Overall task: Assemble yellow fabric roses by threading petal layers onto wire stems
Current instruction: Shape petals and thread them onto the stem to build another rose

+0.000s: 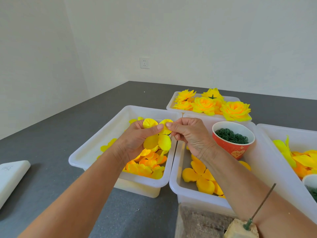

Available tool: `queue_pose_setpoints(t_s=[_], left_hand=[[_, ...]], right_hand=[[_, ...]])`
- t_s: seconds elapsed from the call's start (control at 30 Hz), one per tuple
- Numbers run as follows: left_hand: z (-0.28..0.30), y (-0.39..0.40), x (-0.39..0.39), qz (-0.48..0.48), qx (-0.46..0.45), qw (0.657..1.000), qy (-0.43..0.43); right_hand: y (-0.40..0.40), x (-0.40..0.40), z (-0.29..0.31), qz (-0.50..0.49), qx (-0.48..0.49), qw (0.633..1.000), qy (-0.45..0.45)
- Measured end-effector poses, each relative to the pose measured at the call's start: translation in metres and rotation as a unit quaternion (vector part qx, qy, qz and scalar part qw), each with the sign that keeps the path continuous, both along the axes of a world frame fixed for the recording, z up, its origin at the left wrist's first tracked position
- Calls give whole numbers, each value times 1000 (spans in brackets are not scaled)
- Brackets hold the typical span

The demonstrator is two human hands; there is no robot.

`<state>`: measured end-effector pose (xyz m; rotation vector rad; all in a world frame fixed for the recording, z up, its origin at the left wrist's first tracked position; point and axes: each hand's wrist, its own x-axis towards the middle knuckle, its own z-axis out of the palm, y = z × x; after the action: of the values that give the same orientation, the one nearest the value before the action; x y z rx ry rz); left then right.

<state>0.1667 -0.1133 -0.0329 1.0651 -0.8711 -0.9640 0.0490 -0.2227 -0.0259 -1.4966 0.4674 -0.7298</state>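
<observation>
My left hand [135, 140] holds a yellow fabric petal layer [157, 142] above the left white bin [96, 148], thumb pressed across its top. My right hand [188, 134] pinches the upper right petal of that same layer between thumb and forefinger. Loose yellow-orange petal layers [145, 165] lie in the bin beneath. More petal layers [200, 177] lie in the middle bin [175, 182]. A thin wire stem [262, 205] stands tilted in a pale block [238, 229] at the bottom right, beside my right forearm.
A red paper cup [235, 148] of dark green rings stands in the middle bin. Finished yellow roses [214, 105] fill a far white tray [171, 103]. A right bin [281, 133] holds more petals. A white pad [10, 176] lies at the left on the grey table.
</observation>
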Motion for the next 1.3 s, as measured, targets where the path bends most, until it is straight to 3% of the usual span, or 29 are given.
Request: queue_pose_setpoints(t_s=[0.2, 0.33, 0.47, 0.73, 0.9, 1.03, 1.2, 1.3], left_hand=[[-1, -1, -2, 89, -13, 996, -17], [-3, -2, 1, 168, -37, 985, -28], [-1, -1, 2, 157, -51, 986, -9], [-1, 0, 4, 161, -52, 986, -6], [-3, -2, 6, 160, -18, 987, 14], [-5, -3, 2, 154, 17, 987, -48], [-5, -2, 5, 288, -4, 943, -165], [-5, -1, 0, 240, -22, 948, -207]], right_hand=[[2, 1, -5, 8, 1, 1000, 1], [6, -2, -3, 61, -88, 993, 53], [7, -5, -1, 95, -143, 982, 83], [7, -1, -1, 63, -145, 984, 84], [5, -1, -1, 39, -75, 996, 30], [3, -1, -1, 2, -38, 999, 16], [1, 1, -6, -43, -85, 995, 39], [0, 1, -7, -53, -111, 991, 42]])
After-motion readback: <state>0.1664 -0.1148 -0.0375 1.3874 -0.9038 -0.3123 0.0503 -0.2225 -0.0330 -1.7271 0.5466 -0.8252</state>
